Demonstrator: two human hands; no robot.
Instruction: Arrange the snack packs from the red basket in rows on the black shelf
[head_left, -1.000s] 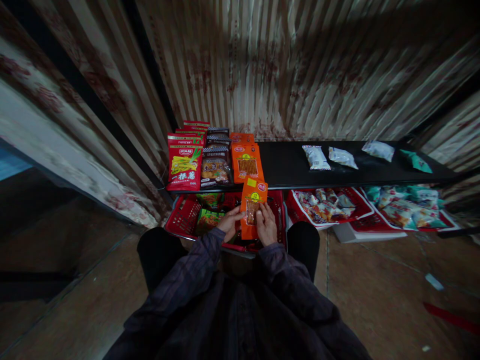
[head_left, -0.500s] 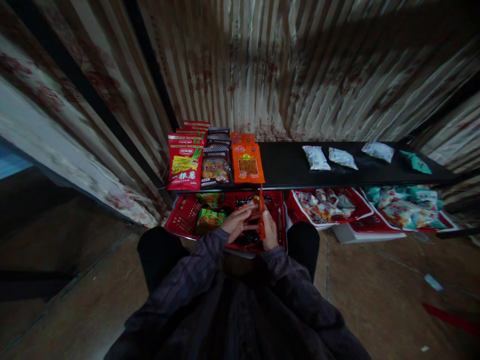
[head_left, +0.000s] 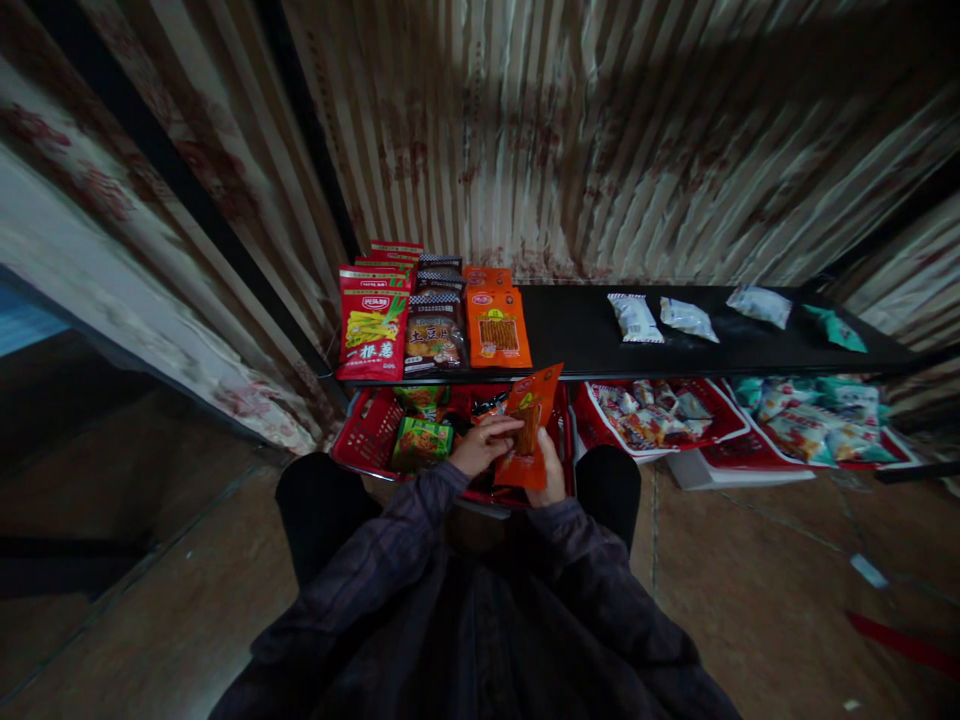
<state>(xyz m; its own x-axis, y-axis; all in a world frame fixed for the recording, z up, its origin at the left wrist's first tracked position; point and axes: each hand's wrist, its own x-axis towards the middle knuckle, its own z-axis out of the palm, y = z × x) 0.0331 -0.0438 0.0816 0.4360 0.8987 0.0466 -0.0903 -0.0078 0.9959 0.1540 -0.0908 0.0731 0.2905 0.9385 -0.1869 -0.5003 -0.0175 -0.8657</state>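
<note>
An orange snack packet [head_left: 529,425] is held up over a red basket [head_left: 369,435], tilted to the right. My right hand [head_left: 553,481] grips its lower edge from behind. My left hand [head_left: 484,447] pinches the packet's left side with curled fingers. The basket holds a green packet [head_left: 421,443] and other snack packs. Just beyond it, on the left end of a black shelf [head_left: 577,335], stand rows of red packets [head_left: 371,330], dark packets [head_left: 433,335] and orange packets [head_left: 496,328].
Several small pale and green packs [head_left: 634,316] lie spread along the shelf's right part. Red trays [head_left: 660,412] of wrapped snacks sit under it. A striped curtain hangs behind. My knees flank the basket on a brown tiled floor.
The orange packet was flat-on a second ago, then turned edge-on over the basket, and now faces me again, tilted right. Both hands stayed on it.
</note>
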